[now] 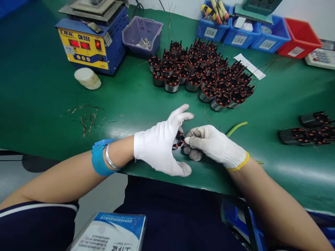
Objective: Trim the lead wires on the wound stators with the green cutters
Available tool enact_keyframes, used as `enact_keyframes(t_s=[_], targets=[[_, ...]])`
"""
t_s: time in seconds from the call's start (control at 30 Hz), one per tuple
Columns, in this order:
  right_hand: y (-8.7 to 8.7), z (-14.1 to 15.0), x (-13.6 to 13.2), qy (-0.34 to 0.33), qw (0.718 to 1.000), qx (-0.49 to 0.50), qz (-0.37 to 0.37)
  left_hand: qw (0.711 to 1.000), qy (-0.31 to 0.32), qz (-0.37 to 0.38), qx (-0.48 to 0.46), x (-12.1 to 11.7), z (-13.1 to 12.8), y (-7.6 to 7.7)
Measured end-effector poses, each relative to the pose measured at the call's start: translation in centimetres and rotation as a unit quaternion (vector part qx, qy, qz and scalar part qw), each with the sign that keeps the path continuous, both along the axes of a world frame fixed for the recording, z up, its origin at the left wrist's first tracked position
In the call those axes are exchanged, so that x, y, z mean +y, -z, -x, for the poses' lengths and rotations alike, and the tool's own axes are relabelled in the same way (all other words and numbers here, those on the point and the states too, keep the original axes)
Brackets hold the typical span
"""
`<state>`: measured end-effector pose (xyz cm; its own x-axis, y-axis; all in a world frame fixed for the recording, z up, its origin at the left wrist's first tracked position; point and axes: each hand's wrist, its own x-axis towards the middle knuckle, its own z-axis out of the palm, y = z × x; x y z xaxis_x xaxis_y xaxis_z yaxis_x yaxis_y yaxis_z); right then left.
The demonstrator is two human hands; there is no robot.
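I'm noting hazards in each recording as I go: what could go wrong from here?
The small wound part might slip: the left-hand grip, partly hiding it, has its thumb spread away, while the right-hand grip pinches close to its edge. Loose wire scraps on the green worktop could stray among the parts. The grouped wound parts stand close together, so lifting one might knock others.

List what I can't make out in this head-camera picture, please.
All in the head view:
Wound part: partly hidden by the left hand.
Any wire pinched by the right hand: too small to confirm.
Green strip: one end hidden behind the right hand.
Badge: cut off by the bottom edge.
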<state>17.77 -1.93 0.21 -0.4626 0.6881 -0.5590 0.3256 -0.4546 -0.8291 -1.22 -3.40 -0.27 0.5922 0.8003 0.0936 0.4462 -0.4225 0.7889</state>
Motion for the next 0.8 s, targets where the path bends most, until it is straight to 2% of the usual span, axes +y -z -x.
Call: enact_keyframes(t_s=[0.1,0.17,0.23,0.27,0.33,0.43,0.53,0.6,0.7,0.8], targets=[[-0.1,0.2,-0.5,0.023,0.999,0.025,-0.011,0.991,-0.036,0.086,-0.1,1.5,0.5,0.6],[-0.2,0.2,-0.9,0.039,0.998,0.04,-0.023,0.965,-0.074,0.179,-0.178,2.8,1.1,0.8],[-0.3,0.1,-1.2,0.052,0.996,0.06,-0.041,0.929,-0.101,0.289,-0.209,3.8,1.9,0.4],[-0.4,0.0,-1.3,0.057,0.995,0.07,-0.051,0.912,-0.098,0.347,-0.195,4.1,2.2,-0.1],[-0.6,-0.2,-1.4,0.059,0.992,0.086,-0.068,0.888,-0.048,0.44,-0.125,4.1,2.7,-1.2],[-0.8,-0.5,-1.5,0.054,0.99,0.099,-0.08,0.876,0.035,0.477,-0.061,3.6,2.9,-2.4],[-0.9,-0.7,-1.3,0.063,0.988,0.114,-0.085,0.893,0.033,0.44,-0.084,2.7,2.4,-2.4],[-0.8,-0.8,-1.1,0.085,0.983,0.135,-0.085,0.916,0.006,0.377,-0.135,2.2,1.8,-1.8],[-0.6,-1.1,-0.8,0.119,0.973,0.176,-0.086,0.956,-0.045,0.173,-0.233,1.3,0.9,-0.6],[-0.5,-1.5,-0.6,0.129,0.966,0.211,-0.079,0.97,-0.048,-0.076,-0.227,0.6,0.7,0.0]])
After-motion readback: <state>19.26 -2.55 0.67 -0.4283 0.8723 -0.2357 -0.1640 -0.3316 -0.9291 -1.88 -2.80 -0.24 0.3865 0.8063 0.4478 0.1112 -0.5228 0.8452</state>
